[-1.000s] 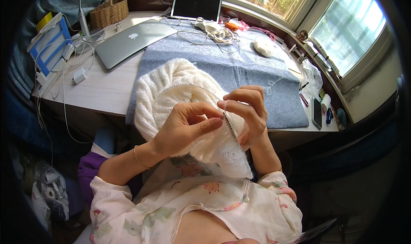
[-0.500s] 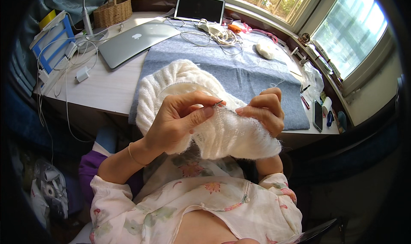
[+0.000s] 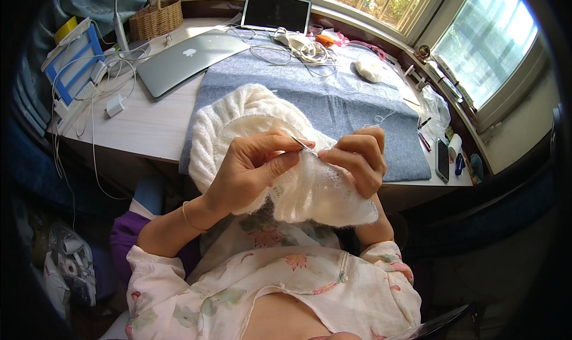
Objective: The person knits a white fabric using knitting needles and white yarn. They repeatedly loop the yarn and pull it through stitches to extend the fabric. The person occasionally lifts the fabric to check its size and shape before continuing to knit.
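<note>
A fluffy white piece of knitting (image 3: 316,191) hangs between my hands, its larger part bunched over the near edge of the blue cloth. My left hand (image 3: 253,164) is closed, with thumb and forefinger pinching a thin dark knitting needle (image 3: 299,142) whose tip pokes up at the top edge of the knitting. Close by on the right, my right hand (image 3: 362,158) pinches the same edge, its fingers curled in. Any needle inside the right hand is hidden. Loose white yarn (image 3: 381,116) trails behind the right hand toward a white yarn ball (image 3: 369,70).
A blue-grey cloth (image 3: 238,72) covers much of the desk. Left stands a closed silver laptop (image 3: 173,72) with cables and a white charger (image 3: 115,105). A tablet (image 3: 276,12) leans at the back. A phone (image 3: 442,160) and pens lie at the right edge.
My right hand has moved left, closer to my left hand, and the hanging knitting has shifted with it. More of the needle tip shows at my left fingertips.
</note>
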The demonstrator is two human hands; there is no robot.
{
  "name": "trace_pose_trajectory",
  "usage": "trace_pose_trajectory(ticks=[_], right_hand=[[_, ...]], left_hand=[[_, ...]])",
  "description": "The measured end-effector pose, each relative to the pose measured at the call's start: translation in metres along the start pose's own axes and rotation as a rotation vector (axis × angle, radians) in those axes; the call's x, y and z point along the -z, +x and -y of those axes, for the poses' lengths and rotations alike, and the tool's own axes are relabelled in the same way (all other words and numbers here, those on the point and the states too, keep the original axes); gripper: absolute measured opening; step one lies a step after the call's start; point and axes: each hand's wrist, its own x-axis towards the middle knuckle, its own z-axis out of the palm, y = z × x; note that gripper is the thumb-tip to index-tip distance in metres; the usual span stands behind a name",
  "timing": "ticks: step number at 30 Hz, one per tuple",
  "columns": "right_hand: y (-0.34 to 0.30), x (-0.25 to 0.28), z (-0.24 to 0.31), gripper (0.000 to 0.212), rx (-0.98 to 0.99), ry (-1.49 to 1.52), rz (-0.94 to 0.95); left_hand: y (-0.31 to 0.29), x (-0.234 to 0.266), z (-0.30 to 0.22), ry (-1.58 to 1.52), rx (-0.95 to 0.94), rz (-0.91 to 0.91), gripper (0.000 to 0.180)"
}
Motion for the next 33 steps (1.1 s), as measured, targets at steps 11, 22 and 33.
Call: trace_pose_trajectory(ticks=[11, 22, 33], right_hand=[[0.002, -0.004, -0.004, 0.049, -0.064, 0.117, 0.075], [0.002, 0.003, 0.0, 0.033, 0.047, -0.055, 0.014], [-0.007, -0.019, -0.029, 0.037, -0.01, 0.305, 0.249]], left_hand=[[0.0, -0.001, 0.005, -0.121, 0.194, 0.028, 0.018], [0.003, 0.006, 0.001, -0.279, 0.093, -0.093, 0.013], [-0.003, -0.004, 0.005, -0.067, 0.155, 0.024, 0.016]])
